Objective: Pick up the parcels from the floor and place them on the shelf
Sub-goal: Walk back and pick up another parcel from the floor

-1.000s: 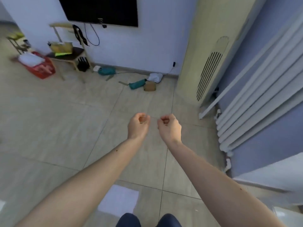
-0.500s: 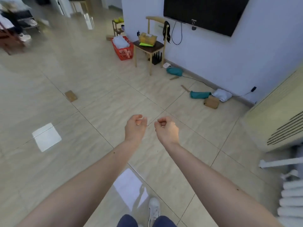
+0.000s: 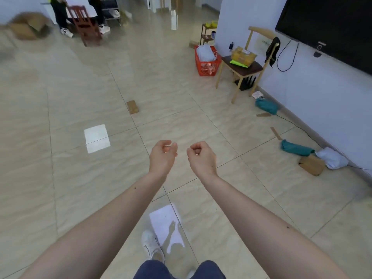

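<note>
Only the head view here, looking down at a tiled floor (image 3: 60,178). Both arms are stretched out in front, and neither hand has anything in it. The left hand (image 3: 162,158) is loosely curled, grip half closed on nothing, thumb and fingers close to touching. The right hand (image 3: 201,159) is clenched into a soft fist, also with nothing in it. The two hands sit side by side, near each other but apart.

The parcels are all on the floor. A small brown box (image 3: 132,106) lies on its own out in the open, well ahead of the hands. Over on the right along the wall there's a cluster: a teal bag (image 3: 296,148), a brown cardboard box (image 3: 312,165) just beside it, and a white bag (image 3: 332,158) touching that box. Another teal bag (image 3: 266,105) lies further back near the wall.

A wooden chair (image 3: 241,67) stands against the wall with yellowish packages on the seat, and a red basket (image 3: 207,65) just beside it. A dark TV (image 3: 330,27) hangs on the wall. One white shoe (image 3: 151,244) shows at the bottom. No shelf I can make out for sure.
</note>
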Motion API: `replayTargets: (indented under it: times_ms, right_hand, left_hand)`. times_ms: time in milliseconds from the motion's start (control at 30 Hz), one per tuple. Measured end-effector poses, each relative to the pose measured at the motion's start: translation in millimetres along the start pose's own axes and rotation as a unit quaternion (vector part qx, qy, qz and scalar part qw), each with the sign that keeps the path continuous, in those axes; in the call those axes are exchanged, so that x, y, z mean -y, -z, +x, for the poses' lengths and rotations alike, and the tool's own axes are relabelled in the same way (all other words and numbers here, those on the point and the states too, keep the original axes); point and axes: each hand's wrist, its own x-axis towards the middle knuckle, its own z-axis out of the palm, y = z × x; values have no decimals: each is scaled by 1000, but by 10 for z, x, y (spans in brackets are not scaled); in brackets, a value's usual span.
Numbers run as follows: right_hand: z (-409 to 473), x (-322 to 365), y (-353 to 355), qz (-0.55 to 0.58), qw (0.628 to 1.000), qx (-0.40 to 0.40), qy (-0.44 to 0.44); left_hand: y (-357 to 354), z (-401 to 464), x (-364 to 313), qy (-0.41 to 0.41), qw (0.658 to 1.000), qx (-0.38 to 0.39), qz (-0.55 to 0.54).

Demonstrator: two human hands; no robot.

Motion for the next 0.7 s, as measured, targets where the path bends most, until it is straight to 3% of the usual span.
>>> replayTargets:
  times_ms: [400, 700]
  right_hand:
    - [1178, 901, -1445, 9, 999, 43, 1]
    - [2249, 1489, -2209, 6, 998, 62, 1]
  left_hand:
    - [988, 1725, -381, 8, 999, -31, 0]
    - [1303, 3008, -732, 19, 998, -50, -13]
